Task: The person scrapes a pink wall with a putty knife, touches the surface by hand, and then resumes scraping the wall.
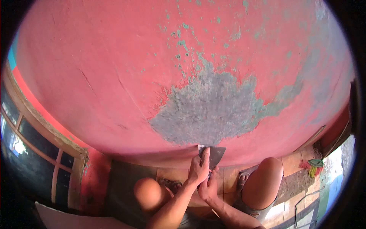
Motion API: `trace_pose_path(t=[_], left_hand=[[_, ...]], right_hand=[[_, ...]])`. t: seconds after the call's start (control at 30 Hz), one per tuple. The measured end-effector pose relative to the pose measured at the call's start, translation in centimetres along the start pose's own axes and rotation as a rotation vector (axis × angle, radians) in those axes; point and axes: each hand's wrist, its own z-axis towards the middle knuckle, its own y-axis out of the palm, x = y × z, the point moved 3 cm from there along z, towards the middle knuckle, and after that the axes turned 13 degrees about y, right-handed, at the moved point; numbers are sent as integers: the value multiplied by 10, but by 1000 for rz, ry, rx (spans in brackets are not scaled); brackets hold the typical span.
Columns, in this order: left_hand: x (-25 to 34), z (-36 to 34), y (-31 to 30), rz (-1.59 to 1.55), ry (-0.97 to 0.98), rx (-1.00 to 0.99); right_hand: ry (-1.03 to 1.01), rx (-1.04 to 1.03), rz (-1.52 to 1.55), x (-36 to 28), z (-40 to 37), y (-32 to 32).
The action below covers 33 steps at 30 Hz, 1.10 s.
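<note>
A metal scraper (pixel 217 154) has its wide blade pressed flat on a pink painted wall (pixel 95 76), at the lower edge of a big grey patch of bare plaster (pixel 207 110). My left hand (pixel 199 170) lies over the blade with a finger stretched up along it. Just below, my right hand (pixel 209 187) is wrapped around the scraper's handle, which the fingers hide. The two hands touch each other.
My bent knees (pixel 149 192) (pixel 267 177) flank the hands, and a sandalled foot (pixel 241 179) rests on the tiled floor (pixel 291 163). Small green chips dot the paint higher up. A wooden-framed window (pixel 45 145) is at left. A green and red broom (pixel 314 166) lies at right.
</note>
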Motion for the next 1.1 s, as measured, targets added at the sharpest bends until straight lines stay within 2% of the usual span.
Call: trace_pose_path(t=[0.03,0.13,0.2,0.23,0.27,0.33,0.43,0.47,0.57,0.63,0.7,0.73,0.87,0.9,0.97,1.03,1.07,1.1], left_hand=[[-6,-3,0,-77,-43,-6],[-25,-9,0,5,-41,-8],[-12,-5,0,94,55,7],[-6,-4,1,27,20,0],[-3,-4,2,-42,-22,-10],[15,-4,3,-165,-55,2],[-15,-6,-1,22,-57,-12],[-14,-6,2,26,-14,26],[2,-7,0,65,-30,7],[-16,-4,0,-55,-76,-25],[-21,-4,2,-84,-56,-11],[-13,-6,-1,90,16,-14],[6,-4,0,17,3,1],[2,-3,-1,-84,-69,-11],[18,-2,4,-182,-115,-13],[-10,-7,0,67,-22,-21],[-25,-6,0,89,36,-5],[-21,-2,0,32,-4,-12]], right_hand=[[36,-11,-6,1,-3,-1],[128,-33,-7,-1,-9,-3],[42,7,-11,-3,-5,-3],[-1,28,-13,-5,-3,-2],[-164,104,-127,-8,0,-4],[-24,96,-27,-5,-6,-3],[185,-44,85,9,-7,-1],[407,-120,208,28,-11,3],[154,-51,73,6,-7,-2],[-16,61,-4,-6,-8,-3],[-7,39,-53,10,-5,0],[366,-116,187,15,-9,1],[55,-10,69,12,-6,0],[-3,12,57,14,-5,1],[43,-64,-3,-14,-3,-6],[137,-49,52,15,-9,0],[138,-41,53,41,-11,4],[129,-30,60,25,-10,2]])
